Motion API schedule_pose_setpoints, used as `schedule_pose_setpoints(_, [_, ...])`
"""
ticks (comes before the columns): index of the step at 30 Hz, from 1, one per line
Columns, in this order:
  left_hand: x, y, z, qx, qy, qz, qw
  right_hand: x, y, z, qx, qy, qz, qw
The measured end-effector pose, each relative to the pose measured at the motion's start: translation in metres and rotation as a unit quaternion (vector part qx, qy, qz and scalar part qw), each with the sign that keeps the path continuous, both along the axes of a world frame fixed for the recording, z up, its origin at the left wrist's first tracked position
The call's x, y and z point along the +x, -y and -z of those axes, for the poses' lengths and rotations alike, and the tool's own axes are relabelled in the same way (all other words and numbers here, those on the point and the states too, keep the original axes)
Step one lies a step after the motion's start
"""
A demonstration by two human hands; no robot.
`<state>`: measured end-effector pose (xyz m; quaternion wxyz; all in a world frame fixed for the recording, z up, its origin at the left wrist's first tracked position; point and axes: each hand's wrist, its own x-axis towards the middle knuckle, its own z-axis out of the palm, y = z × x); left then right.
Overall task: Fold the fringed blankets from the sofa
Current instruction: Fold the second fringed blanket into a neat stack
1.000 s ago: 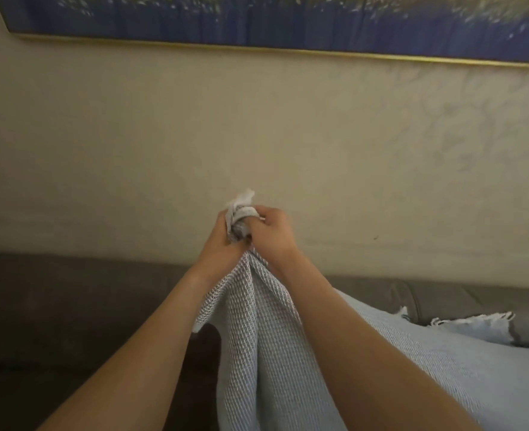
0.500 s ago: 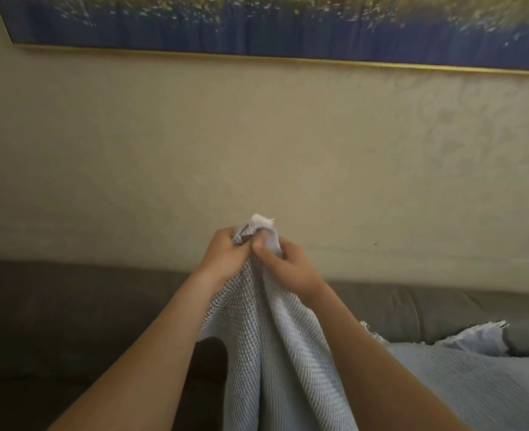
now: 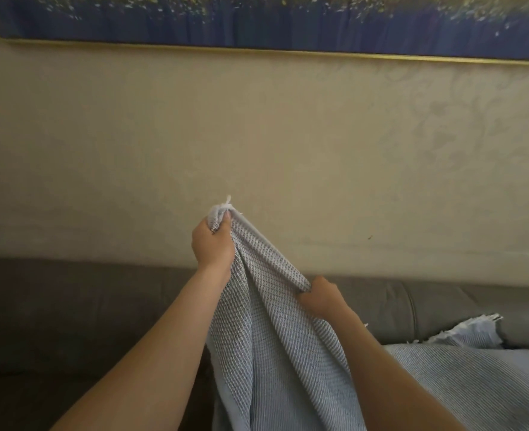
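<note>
A pale blue waffle-weave blanket (image 3: 272, 343) with white fringe hangs from my hands in front of the sofa. My left hand (image 3: 212, 244) grips its gathered corner up high, with a tuft of fringe poking out above the fist. Lower and to the right, my right hand (image 3: 320, 297) pinches the blanket's edge. The rest of the blanket lies spread over the sofa seat at the lower right, and a fringed corner (image 3: 471, 331) sticks up there.
A grey sofa (image 3: 70, 306) runs across the lower view, its backrest against a beige wall (image 3: 257, 150). A blue painting (image 3: 257, 20) in a gold frame hangs above.
Both hands were together on the corner. My right hand has slid down and to the right along the edge, while my left hand keeps the corner raised.
</note>
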<state>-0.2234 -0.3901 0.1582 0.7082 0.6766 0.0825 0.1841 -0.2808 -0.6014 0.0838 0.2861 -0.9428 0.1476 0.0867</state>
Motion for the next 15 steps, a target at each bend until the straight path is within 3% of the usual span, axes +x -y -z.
schedule_pose_setpoints(3, [-0.004, 0.001, 0.004, -0.038, -0.016, -0.035, 0.999, -0.008, 0.004, 0.008, -0.06, -0.015, 0.004, 0.998])
schedule_pose_setpoints(6, [-0.012, -0.005, 0.016, -0.013, -0.043, -0.027, 0.999, -0.01, 0.005, 0.011, -0.059, -0.014, 0.006, 0.998])
schedule_pose_setpoints(11, [-0.035, -0.017, 0.04, 0.082, -0.18, 0.129, 0.972, -0.016, -0.005, 0.003, 0.091, 0.086, 0.094, 0.988])
schedule_pose_setpoints(15, [-0.059, -0.022, 0.065, 0.1, -0.171, 0.221, 0.955, -0.027, -0.033, -0.008, 0.237, 0.159, 0.095, 0.954])
